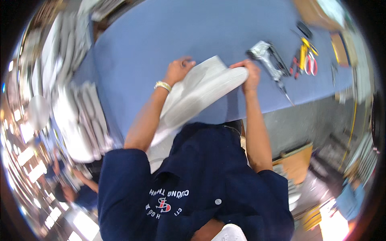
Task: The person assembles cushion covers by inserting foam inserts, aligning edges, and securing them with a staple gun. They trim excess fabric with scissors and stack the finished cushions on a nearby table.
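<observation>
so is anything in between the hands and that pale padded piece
Nothing visible is. The right hand grips the pale padded piece at its right end; the left hand is at its upper left edge. The silver-and-black tool lies right of the right hand, out of the way.

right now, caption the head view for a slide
Right hand grips a pale piece over a blue table, left hand alongside, tools to the right.

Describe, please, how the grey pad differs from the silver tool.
Pose: the right hand grips the grey pad, while the silver tool lies on the table. Size: the pad looks larger than the tool. Shape: the pad is broad with a rounded end; the tool narrows to a slim tip. Both look partly greyish.
</observation>
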The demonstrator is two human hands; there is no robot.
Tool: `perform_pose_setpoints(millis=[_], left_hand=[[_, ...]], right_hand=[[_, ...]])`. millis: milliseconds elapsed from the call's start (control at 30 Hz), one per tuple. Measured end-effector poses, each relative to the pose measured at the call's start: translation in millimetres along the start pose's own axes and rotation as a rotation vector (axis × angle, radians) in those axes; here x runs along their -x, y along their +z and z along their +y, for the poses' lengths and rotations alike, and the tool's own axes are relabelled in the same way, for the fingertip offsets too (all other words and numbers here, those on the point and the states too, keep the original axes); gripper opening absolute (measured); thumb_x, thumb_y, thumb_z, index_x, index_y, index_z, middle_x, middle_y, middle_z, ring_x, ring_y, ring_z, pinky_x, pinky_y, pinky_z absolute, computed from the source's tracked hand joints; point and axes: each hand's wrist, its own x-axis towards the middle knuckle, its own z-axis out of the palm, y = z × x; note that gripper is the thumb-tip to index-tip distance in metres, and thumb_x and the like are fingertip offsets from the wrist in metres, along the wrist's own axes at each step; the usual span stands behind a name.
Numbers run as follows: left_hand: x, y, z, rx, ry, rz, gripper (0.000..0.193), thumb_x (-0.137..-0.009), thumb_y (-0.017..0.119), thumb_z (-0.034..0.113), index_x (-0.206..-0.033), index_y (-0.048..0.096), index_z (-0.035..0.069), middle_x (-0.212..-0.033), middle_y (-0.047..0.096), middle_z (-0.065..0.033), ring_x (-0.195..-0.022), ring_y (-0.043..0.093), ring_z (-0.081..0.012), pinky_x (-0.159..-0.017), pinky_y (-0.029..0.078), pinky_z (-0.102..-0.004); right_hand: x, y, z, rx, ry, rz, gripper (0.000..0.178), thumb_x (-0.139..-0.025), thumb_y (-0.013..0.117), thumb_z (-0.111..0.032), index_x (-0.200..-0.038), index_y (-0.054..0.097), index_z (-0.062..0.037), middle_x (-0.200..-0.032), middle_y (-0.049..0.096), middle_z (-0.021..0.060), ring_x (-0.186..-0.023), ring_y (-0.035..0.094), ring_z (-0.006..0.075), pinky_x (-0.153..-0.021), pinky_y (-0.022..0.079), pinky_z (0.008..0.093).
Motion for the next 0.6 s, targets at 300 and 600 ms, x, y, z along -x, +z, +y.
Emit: perform_pose_setpoints(millis=[300,600], left_hand=[[287.5,-65.4,-100.2,0.796,-0.413,0.347,0.058,-0.109,0.046,0.049,-0.135,0.065,0.002,-0.119,0.073,-0.0106,-0.111,0.067,-0.0218,-0.099,0.049,-0.0373],[303.2,8.3,-52.1,0.882,-0.094,0.73,0.074,-0.089,0.073,0.058,-0.138,0.061,0.003,-0.137,0.063,-0.0107,-0.128,0.057,-0.0243,-0.112,0.043,-0.0402]], right_hand=[[-51.5,-60.5,59.5,-0.133,-0.035,-0.132,0.04,-0.103,0.044,-0.027,-0.106,0.067,0.006,-0.105,0.073,0.0235,-0.098,0.071,0.0342,-0.093,0.056,0.0459],[-58.1,-48.3,19.8,-0.137,0.109,-0.154,0.048,-0.108,0.043,-0.039,-0.114,0.065,0.003,-0.112,0.071,0.0182,-0.106,0.068,0.0305,-0.095,0.054,0.0447]])
